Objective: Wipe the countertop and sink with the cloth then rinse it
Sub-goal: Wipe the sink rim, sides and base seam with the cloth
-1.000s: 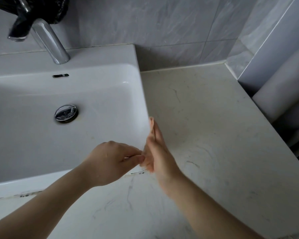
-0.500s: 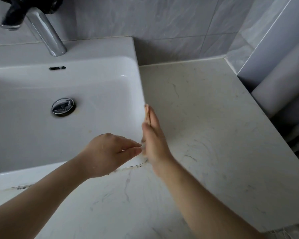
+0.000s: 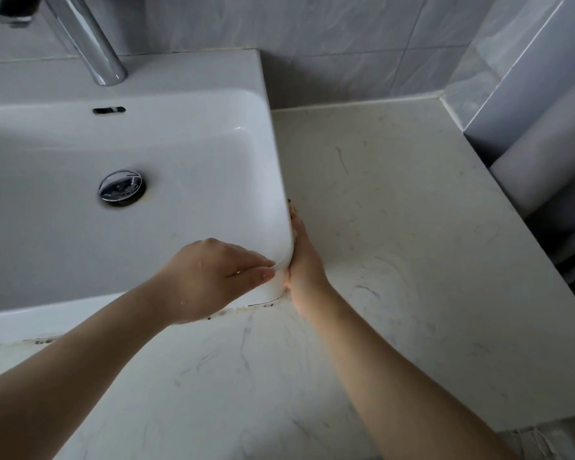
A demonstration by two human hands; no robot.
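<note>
Right hand [image 3: 304, 260] slid farther along sink [image 3: 196, 134] wall, grip flat; left hand [image 3: 210, 277] straight-fingered at corner. Marbled worktop [image 3: 412, 244], grey tiles [image 3: 312, 28]. Sink white, seam grimy.

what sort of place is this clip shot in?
Most likely a bathroom: a white ceramic basin with a pop-up drain, a chrome faucet, and grey wall tiles behind a marble-look countertop.

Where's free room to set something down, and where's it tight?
Bare countertop runs from the sink's right side to the tiled wall and the right edge; another strip lies before the sink. Tight spot: the sink's front right corner, where the left hand and right hand meet.
</note>
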